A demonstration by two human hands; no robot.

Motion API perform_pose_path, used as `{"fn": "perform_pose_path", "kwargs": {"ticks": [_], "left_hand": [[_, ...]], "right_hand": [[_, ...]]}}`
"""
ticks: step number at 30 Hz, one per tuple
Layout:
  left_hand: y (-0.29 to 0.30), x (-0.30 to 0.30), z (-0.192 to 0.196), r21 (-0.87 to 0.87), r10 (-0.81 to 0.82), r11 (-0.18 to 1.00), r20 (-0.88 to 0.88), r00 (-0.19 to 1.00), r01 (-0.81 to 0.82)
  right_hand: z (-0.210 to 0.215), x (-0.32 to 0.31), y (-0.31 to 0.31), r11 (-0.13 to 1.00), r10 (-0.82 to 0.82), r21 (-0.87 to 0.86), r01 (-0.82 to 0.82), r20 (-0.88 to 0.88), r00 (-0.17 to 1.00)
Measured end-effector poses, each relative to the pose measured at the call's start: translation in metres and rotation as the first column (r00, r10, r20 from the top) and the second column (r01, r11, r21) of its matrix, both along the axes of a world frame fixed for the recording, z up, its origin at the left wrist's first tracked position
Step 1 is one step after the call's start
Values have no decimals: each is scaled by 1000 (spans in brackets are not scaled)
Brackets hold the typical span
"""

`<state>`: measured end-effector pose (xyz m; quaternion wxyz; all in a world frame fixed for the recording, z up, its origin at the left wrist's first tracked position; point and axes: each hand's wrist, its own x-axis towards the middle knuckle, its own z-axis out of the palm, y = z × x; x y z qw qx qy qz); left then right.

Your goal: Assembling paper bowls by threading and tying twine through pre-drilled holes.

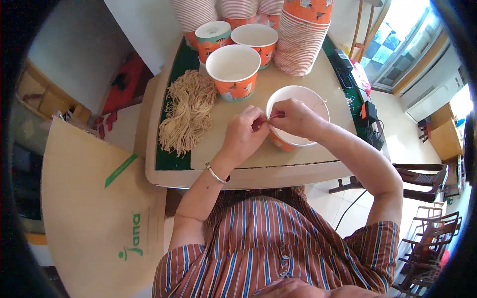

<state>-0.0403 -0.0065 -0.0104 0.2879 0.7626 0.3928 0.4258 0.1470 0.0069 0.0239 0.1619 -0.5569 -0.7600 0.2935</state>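
Both my hands meet at the near left rim of a white-lined paper bucket [284,145] with an orange outside. My left hand [243,133] is closed, thumb and finger pinching a bit of thin cord of which little shows. Against it, my right hand [294,119] pinches at the same spot, lying over the bucket's opening. A thin cord [323,102] also shows at the bucket's right rim. Left of my hands lies a heap of beige cords [186,111]. Behind it an orange paper bucket [233,88] stands upright, its mouth up.
Another upright bucket [258,52] and an upside-down one [212,37] stand farther back. Tall nested bucket stacks [303,44] line the table's far side. Power strips and cables [368,111] run along the right edge. A large cardboard sheet [99,198] leans at the left.
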Motion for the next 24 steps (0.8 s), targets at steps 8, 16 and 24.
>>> {"fn": "perform_pose_path", "kwargs": {"ticks": [8, 16, 24], "left_hand": [[-2, 2, 2, -69, -3, 998, 44, 999, 6], [3, 3, -7, -51, -10, 999, 71, 997, 14], [5, 1, -6, -130, -8, 991, 57, 998, 15]], "right_hand": [[10, 2, -7, 996, -65, -48, 69, 89, 994], [4, 11, -4, 998, -43, 53, 47, -57, 997], [4, 11, -4, 1000, -22, 7, 23, -124, 992]]}}
